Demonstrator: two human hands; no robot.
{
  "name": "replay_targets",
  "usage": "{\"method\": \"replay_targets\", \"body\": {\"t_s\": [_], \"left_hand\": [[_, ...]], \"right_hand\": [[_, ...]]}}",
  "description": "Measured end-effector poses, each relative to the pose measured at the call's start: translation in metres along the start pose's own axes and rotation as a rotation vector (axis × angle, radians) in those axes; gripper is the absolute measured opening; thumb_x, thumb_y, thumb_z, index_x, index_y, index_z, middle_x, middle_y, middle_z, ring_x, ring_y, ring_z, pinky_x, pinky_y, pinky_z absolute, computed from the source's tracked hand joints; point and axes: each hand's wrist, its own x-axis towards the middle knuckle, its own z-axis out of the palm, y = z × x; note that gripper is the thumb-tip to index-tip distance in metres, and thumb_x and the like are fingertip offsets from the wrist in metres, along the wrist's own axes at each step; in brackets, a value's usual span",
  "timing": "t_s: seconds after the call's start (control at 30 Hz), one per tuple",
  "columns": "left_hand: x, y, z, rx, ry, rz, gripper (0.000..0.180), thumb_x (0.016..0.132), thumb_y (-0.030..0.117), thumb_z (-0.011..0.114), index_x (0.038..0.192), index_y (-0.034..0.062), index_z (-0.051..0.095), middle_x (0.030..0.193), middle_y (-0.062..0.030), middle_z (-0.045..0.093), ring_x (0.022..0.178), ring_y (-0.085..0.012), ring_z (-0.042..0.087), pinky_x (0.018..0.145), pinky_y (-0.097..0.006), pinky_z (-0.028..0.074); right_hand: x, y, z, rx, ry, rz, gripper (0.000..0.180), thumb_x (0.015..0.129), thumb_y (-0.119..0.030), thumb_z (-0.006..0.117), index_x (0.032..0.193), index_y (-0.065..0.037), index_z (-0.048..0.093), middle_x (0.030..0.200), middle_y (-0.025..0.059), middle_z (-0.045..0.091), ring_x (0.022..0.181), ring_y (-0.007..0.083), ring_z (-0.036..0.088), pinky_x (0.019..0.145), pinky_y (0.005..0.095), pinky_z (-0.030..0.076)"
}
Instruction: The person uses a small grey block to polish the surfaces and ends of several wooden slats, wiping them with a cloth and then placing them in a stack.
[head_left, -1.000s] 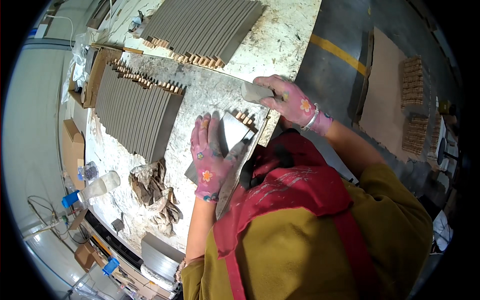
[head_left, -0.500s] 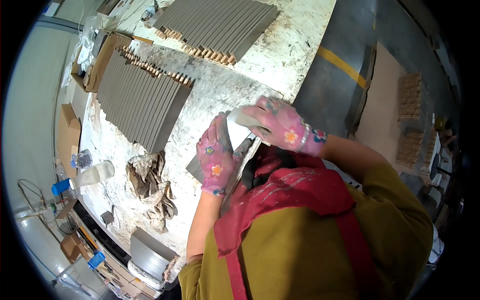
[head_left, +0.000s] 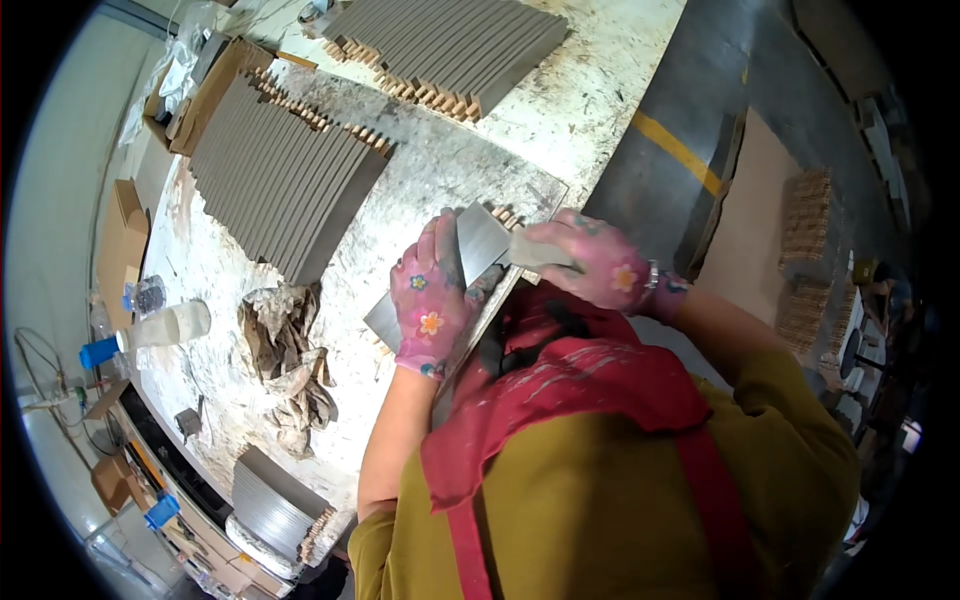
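A flat grey metal-like plate (head_left: pixel 483 240) with wooden pegs along its ends lies at the near table edge. My left hand (head_left: pixel 432 305), in a pink flowered glove, lies on the plate with its fingers stretched out and thumb spread. Over the plate's right end my right hand (head_left: pixel 595 262), gloved alike, is closed around a pale grey pad (head_left: pixel 540 252). The pad's exact kind cannot be made out. Its front edge is beside the pegs.
Two rows of similar grey plates (head_left: pixel 285 165) with wooden pegs stand on the stained white table (head_left: pixel 370 240), with a smaller stack (head_left: pixel 270 505) at near left. A dirty rag (head_left: pixel 290 365), a bottle (head_left: pixel 170 328) and a cardboard box (head_left: pixel 215 95) are at the left.
My right hand has moved right with the pad, from over the plate's middle to its right end, uncovering more of the surface and the pegs. My left hand stays on the plate.
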Motion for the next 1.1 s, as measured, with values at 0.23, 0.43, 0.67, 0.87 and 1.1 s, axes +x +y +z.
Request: {"method": "replay_targets", "body": {"t_s": [0.23,0.43,0.67,0.87,1.1], "left_hand": [[-0.006,-0.002,-0.004,-0.072,-0.036,-0.038,0.078,0.077,0.042,0.075,0.139,0.0048,0.045,0.130,-0.0171,0.052,0.114,-0.0339,0.055,0.095,-0.044,0.042],[-0.026,0.009,0.023,0.030,0.029,0.069,0.053,0.079,0.036,0.071,0.120,0.0041,0.062,0.130,-0.0191,0.052,0.122,-0.0357,0.049,0.109,-0.050,0.033],[-0.026,0.008,0.040,-0.332,0.304,0.005,0.054,0.090,0.031,0.053,0.143,0.0217,0.047,0.148,-0.0168,0.040,0.136,-0.0383,0.037,0.115,-0.052,0.024],[-0.031,0.007,0.072,-0.572,0.315,-0.033,0.055,0.094,0.035,0.052,0.145,0.0154,0.045,0.148,-0.0147,0.042,0.136,-0.0321,0.041,0.115,-0.042,0.028],[-0.030,-0.004,0.063,-0.265,0.303,0.030,0.054,0.087,0.040,0.060,0.130,0.0088,0.057,0.129,-0.0148,0.058,0.120,-0.0336,0.053,0.103,-0.044,0.041]], "right_hand": [[0.020,-0.002,-0.021,0.148,0.099,-0.028,0.037,0.083,-0.013,0.070,0.118,-0.004,0.062,0.111,0.0176,0.063,0.102,0.0339,0.063,0.087,0.0379,0.051],[0.075,-0.064,0.009,-0.008,-0.071,-0.423,0.040,0.090,-0.023,0.064,0.127,-0.010,0.060,0.120,0.0111,0.061,0.114,0.0280,0.059,0.096,0.0366,0.047],[0.069,-0.093,0.161,-0.810,0.336,-0.122,0.086,0.069,-0.080,0.049,0.128,-0.018,0.061,0.115,0.0105,0.061,0.112,0.0405,0.054,0.104,0.0728,0.022],[0.134,-0.122,0.099,-0.534,-0.567,-0.747,0.044,0.081,-0.050,0.061,0.111,-0.019,0.064,0.096,0.0084,0.060,0.101,0.0318,0.060,0.083,0.0611,0.044],[0.139,-0.110,0.090,-0.220,-0.220,-0.739,0.035,0.088,-0.022,0.064,0.122,-0.016,0.062,0.113,0.0133,0.060,0.109,0.0302,0.060,0.089,0.0372,0.051]]}}
